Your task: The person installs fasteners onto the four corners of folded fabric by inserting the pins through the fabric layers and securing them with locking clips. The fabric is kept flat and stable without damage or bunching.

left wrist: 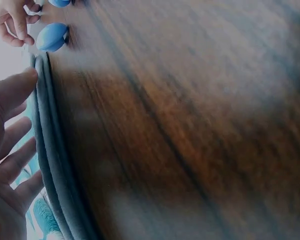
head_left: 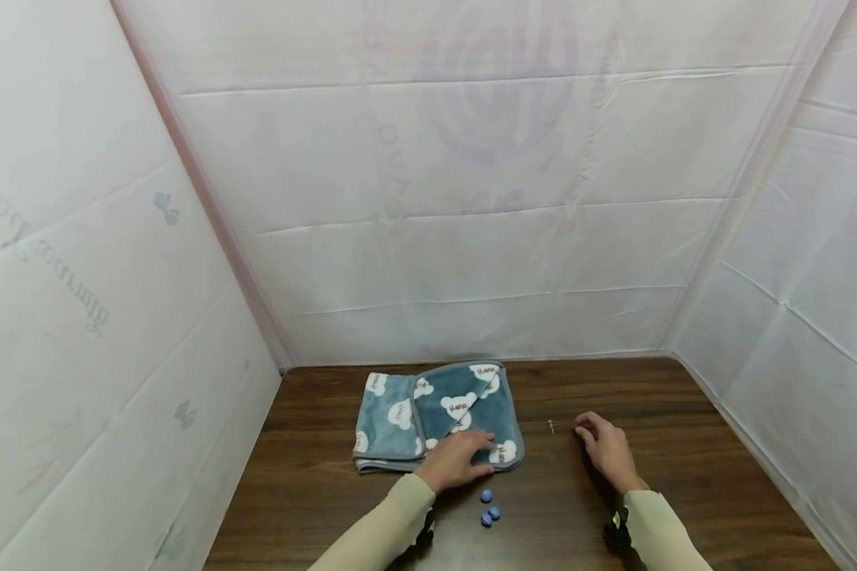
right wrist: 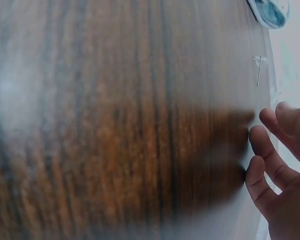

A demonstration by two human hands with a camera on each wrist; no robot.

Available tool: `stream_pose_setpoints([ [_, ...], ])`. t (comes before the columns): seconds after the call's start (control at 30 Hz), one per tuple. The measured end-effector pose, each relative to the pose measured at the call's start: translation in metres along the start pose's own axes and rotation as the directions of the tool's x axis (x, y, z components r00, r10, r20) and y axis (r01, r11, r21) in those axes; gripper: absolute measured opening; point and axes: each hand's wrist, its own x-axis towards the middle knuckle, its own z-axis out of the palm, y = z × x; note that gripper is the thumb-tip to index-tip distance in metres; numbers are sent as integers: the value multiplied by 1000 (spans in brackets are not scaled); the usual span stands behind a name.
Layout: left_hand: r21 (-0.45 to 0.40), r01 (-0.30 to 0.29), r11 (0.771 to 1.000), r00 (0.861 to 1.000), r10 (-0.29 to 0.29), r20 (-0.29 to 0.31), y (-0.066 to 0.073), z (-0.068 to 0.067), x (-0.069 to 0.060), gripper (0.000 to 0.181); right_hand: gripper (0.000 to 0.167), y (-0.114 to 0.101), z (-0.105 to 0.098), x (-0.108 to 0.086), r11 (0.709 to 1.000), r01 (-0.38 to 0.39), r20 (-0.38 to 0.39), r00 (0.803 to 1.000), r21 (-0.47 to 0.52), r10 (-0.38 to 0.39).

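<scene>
A folded blue-green plush blanket [head_left: 393,432] with white bear-head patches and grey edging lies on the table. My left hand [head_left: 457,461] rests at its front right part, fingers spread, gripping nothing; the left wrist view shows the thumb beside the layered edge. My right hand [head_left: 609,452] is low over the table to the right, its fingers loosely bent around nothing visible. Left of its fingertips lies a small clear-headed thing with a thin metal point, like a pushpin [right wrist: 259,70]. Three small blue rounded pieces [head_left: 486,496] sit in front of the blanket.
The dark wood-grain table [head_left: 693,444] is enclosed by white sheeting [head_left: 471,254] at the back and both sides. Each wrist wears a black band, the right one [head_left: 617,530] with a yellow-green mark.
</scene>
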Motion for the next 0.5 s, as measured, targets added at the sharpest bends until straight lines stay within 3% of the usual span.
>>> stream_pose_setpoints([
  [0.3, 43, -6, 999, 1000, 7, -13, 5, -2, 0, 23, 5, -1, 0, -1, 1000, -18, 13, 1000, -18, 19],
  [0.5, 154, -67, 986, 996, 75, -49, 11, -1, 5, 14, 4, -2, -1, 0, 998, -37, 33, 999, -41, 39],
])
